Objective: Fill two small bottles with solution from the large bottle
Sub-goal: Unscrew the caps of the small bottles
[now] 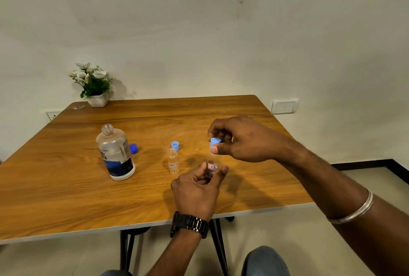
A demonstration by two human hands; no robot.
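- Small bottle labelled "17B" (pixel 212 166): I hold it upright above the table (pixel 66 198), near the front edge. My left hand (pixel 195 191) is closed around its lower body, thumb and fingers wrapped, label facing me.
- Light blue cap (pixel 214 142) sits at this bottle's neck. My right hand (pixel 241 140) pinches it from above, thumb in front, fingers curled behind. I cannot tell whether it is threaded on or already free.
- Step in hand, as I judge it: turning the cap on the neck. To do it well: keep the bottle vertical, brace the body firmly with the left, turn only the cap, keep it square to the threads.
- Contents of 17B: cannot tell; my fingers hide most of it.
- Second small bottle (pixel 173 163): stands uncapped just left of my hands, its light blue cap (pixel 175 145) just behind it.
- Large bottle (pixel 115 154): upright, open, well left; dark blue cap (pixel 133 148) beside it.
- Count: 2 small bottles, 1 large bottle, 3 caps (2 light blue, 1 dark blue), 1 potted plant (pixel 94 85) at the far corner.
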